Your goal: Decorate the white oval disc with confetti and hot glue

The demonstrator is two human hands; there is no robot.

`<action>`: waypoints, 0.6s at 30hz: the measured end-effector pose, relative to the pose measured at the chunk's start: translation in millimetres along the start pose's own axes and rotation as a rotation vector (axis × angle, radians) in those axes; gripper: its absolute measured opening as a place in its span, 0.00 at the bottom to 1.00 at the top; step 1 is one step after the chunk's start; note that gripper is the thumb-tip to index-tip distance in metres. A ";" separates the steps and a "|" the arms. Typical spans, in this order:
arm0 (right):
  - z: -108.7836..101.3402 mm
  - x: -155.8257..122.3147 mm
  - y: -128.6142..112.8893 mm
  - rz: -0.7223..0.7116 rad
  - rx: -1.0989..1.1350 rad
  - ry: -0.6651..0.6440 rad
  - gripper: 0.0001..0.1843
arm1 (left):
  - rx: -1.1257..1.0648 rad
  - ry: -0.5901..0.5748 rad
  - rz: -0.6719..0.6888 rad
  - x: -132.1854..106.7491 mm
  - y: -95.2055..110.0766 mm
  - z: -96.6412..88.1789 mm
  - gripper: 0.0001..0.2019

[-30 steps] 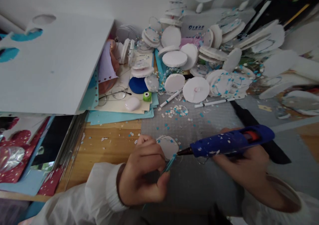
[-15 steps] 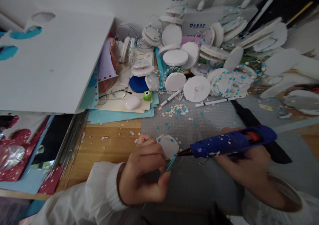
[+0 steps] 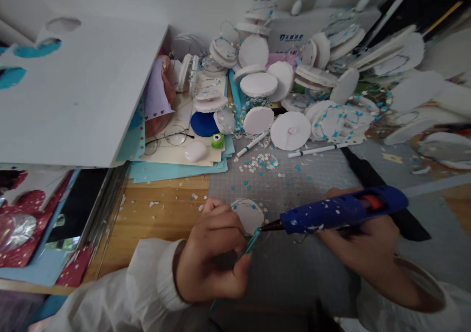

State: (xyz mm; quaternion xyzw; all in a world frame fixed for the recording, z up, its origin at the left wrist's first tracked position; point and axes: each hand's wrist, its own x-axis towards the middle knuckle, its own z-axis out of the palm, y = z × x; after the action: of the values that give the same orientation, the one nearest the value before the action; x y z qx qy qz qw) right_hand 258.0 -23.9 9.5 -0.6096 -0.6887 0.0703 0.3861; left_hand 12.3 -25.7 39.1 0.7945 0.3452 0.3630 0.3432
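My left hand (image 3: 213,253) pinches a pair of teal tweezers (image 3: 250,243) between thumb and fingers. At the tweezer tips is something small that I cannot make out. My right hand (image 3: 364,243) is wrapped round a blue hot glue gun (image 3: 331,210), flecked with white. The gun's dark nozzle (image 3: 272,225) points left and meets the tweezer tips, or comes very close to them. Just behind the tips lies a small white disc (image 3: 248,217), ringed by a wire with blue and white flowers. My left fingers partly cover the disc's left edge.
Loose paper flowers (image 3: 257,163) are scattered on the grey cutting mat (image 3: 305,278). Many white foam discs (image 3: 290,131) crowd the back. A green punch (image 3: 217,141), glasses (image 3: 175,136) and a white pen (image 3: 316,150) lie nearby. A large white board (image 3: 84,96) fills the left.
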 end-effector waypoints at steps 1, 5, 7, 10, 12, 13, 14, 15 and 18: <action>0.1 0.0 0.5 -0.091 -0.033 0.007 0.09 | -0.001 0.004 0.004 0.2 -0.1 0.0 0.07; 0.0 2.2 -0.8 -0.226 -0.111 0.038 0.08 | -0.005 0.000 0.002 -0.2 -1.3 0.2 0.07; -0.2 3.5 -2.5 -0.232 -0.101 0.030 0.08 | -0.008 0.002 -0.004 -0.7 -1.6 0.3 0.07; -0.7 4.1 -3.1 -0.256 -0.099 0.030 0.07 | -0.008 0.002 -0.004 -0.9 -1.0 0.1 0.08; -1.4 3.8 -1.4 -0.268 -0.132 0.025 0.08 | -0.007 0.002 0.000 -0.8 0.0 -0.3 0.08; -1.9 3.8 -0.1 -0.273 -0.144 0.022 0.08 | -0.008 0.005 0.003 -0.8 0.4 -0.6 0.08; -2.4 4.0 1.4 -0.278 -0.134 0.014 0.09 | -0.009 0.010 0.009 -0.8 0.7 -0.8 0.08; -2.7 4.4 2.8 -0.278 -0.091 0.010 0.10 | -0.010 0.017 0.013 -0.8 0.7 -1.1 0.08; -3.0 6.8 6.3 -0.243 0.101 0.033 0.14 | 0.002 0.007 0.024 -1.4 -1.3 -2.0 0.08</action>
State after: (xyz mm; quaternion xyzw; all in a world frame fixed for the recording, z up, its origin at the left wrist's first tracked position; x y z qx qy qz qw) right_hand 265.1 -17.4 11.0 -0.5026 -0.7465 0.0477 0.4334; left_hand 9.6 -25.6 38.6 0.7977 0.3370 0.3697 0.3368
